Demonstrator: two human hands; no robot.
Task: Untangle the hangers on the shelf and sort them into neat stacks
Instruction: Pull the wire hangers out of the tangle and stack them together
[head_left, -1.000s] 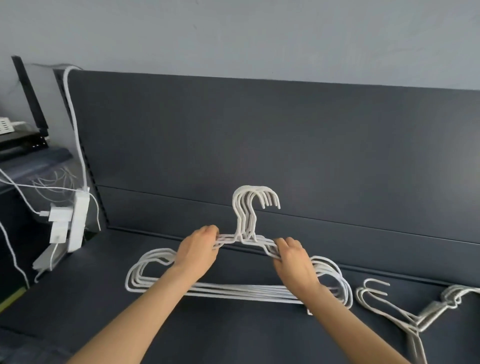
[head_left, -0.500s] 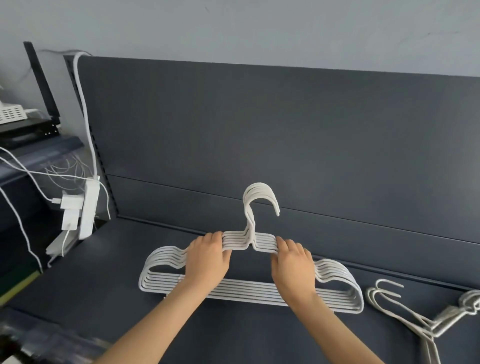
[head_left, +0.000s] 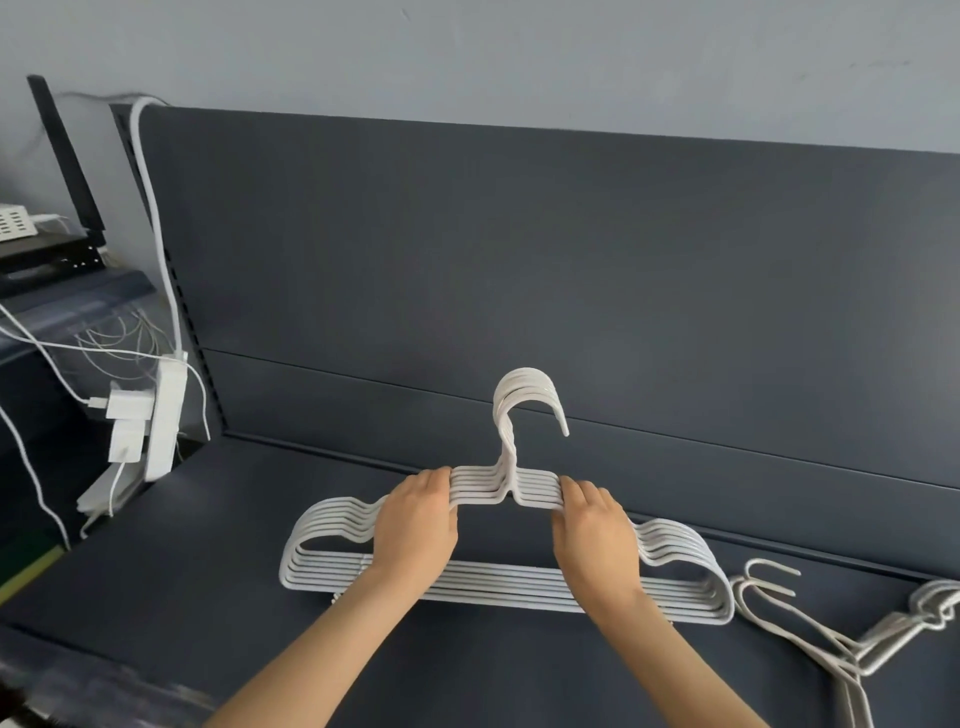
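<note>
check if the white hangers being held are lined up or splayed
Lined up: the white hangers nest, hooks in one curve, bars parallel, left hand and right hand gripping either side of the neck.

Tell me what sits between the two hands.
In the head view, the hooks and necks of the white hanger stack rise between the left hand and right hand.

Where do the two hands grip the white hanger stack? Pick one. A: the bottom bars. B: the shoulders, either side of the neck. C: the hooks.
B: the left hand and right hand curl over the shoulders of the hanger stack, beside the neck; the hooks stand free above.
</note>
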